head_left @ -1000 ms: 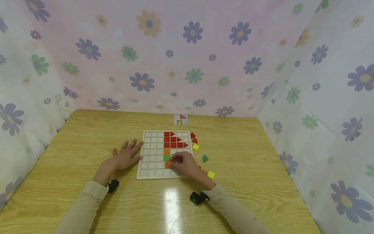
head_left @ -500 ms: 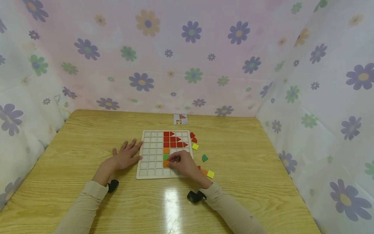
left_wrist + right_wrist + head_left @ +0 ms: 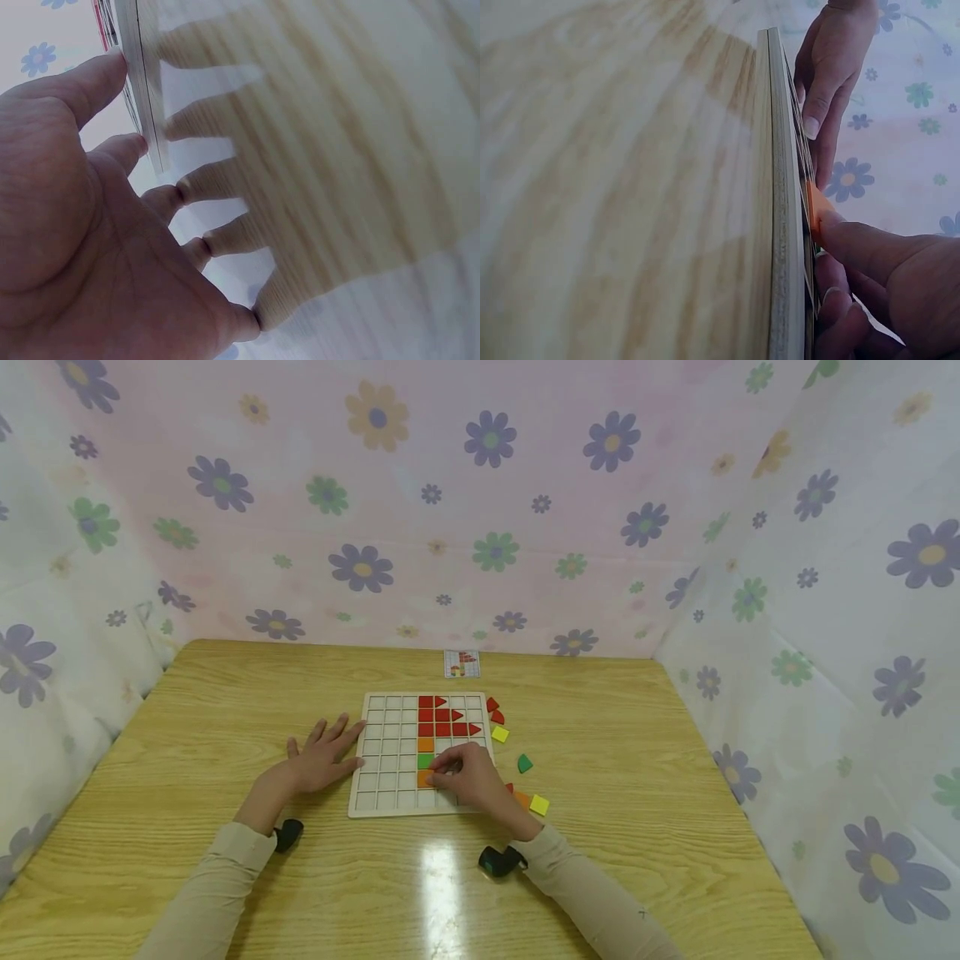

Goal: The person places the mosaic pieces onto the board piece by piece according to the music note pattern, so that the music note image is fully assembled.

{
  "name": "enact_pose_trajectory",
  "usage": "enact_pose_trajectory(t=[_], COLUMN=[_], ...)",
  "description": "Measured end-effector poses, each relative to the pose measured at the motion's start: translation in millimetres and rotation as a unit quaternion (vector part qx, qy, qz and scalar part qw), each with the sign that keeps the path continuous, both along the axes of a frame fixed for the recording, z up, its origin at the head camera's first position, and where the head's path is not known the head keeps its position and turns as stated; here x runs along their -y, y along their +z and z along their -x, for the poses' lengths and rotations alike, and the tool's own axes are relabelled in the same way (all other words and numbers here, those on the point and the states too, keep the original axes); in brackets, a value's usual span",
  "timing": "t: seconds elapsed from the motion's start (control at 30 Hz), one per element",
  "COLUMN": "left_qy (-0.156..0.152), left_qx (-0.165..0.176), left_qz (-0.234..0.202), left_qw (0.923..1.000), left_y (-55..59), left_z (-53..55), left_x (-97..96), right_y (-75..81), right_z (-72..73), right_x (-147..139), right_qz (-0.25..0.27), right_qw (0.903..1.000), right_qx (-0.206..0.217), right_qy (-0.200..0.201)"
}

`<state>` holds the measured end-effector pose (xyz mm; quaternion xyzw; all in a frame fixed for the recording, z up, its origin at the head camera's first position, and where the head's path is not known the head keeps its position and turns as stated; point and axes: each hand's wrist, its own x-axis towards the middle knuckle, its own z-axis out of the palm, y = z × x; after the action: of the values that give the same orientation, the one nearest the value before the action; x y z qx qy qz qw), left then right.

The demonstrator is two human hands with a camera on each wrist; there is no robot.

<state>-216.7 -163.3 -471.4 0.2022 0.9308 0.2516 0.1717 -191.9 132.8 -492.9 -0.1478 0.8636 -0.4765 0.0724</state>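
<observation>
A wooden grid board (image 3: 371, 781) lies on the table. My left hand (image 3: 318, 764) rests beside it with spread, straight fingers; the thumb and index finger touch its left edge. Between thumb and fingertips my right hand (image 3: 478, 781) pinches an orange square tile (image 3: 424, 778) at the cell just below a green square tile (image 3: 425, 761). In the right wrist view the orange tile (image 3: 819, 208) looks tilted, one side standing out from the board. Above the green tile sits another orange square (image 3: 426, 744), under rows of red squares and triangles (image 3: 442, 729). My right hand hides some cells.
To the board's right lie red pieces (image 3: 497, 717), a yellow square (image 3: 500, 734), a green rounded piece (image 3: 524, 763) and another yellow square (image 3: 539, 805). A small printed card (image 3: 461, 663) lies behind the board. Flowered cloth (image 3: 420, 527) surrounds the table.
My right hand has shifted slightly left, bringing the orange square tile in line with the column below the green one. My left hand stays at the board's edge.
</observation>
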Motion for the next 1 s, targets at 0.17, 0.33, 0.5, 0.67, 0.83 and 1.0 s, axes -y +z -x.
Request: enact_pose_trajectory(t=[0.17, 0.33, 0.5, 0.67, 0.83, 1.0], left_qy=[-0.001, -0.002, -0.001, -0.001, 0.001, -0.001], left_qx=[-0.002, -0.004, -0.003, -0.002, -0.003, -0.008], left_qz=[-0.009, -0.013, -0.006, 0.0, -0.005, -0.011], left_qw=[1.0, 0.9999, 1.0, 1.0, 1.0, 0.9999], left_y=[-0.6, -2.0, -0.2, 0.6, -1.0, -2.3], left_z=[0.0, 0.0, 0.2, 0.7, 0.2, 0.0], left_x=[0.5, 2.5, 1.8, 1.4, 1.8, 2.0], right_y=[-2.3, -3.4, -1.9, -0.6, 0.9, 1.8], right_z=[1.9, 3.3, 3.8, 4.0, 2.3, 1.5], right_x=[-1.0, -1.7, -1.7, -1.4, -0.8, -1.0], right_qz=[0.0, -0.001, -0.003, -0.011, -0.026, -0.031], right_qw=[1.0, 1.0, 1.0, 0.9998, 0.9996, 0.9994], right_qx=[0.003, -0.001, -0.001, -0.002, 0.002, -0.004], right_qy=[0.0, 0.004, 0.008, 0.013, 0.011, 0.015])
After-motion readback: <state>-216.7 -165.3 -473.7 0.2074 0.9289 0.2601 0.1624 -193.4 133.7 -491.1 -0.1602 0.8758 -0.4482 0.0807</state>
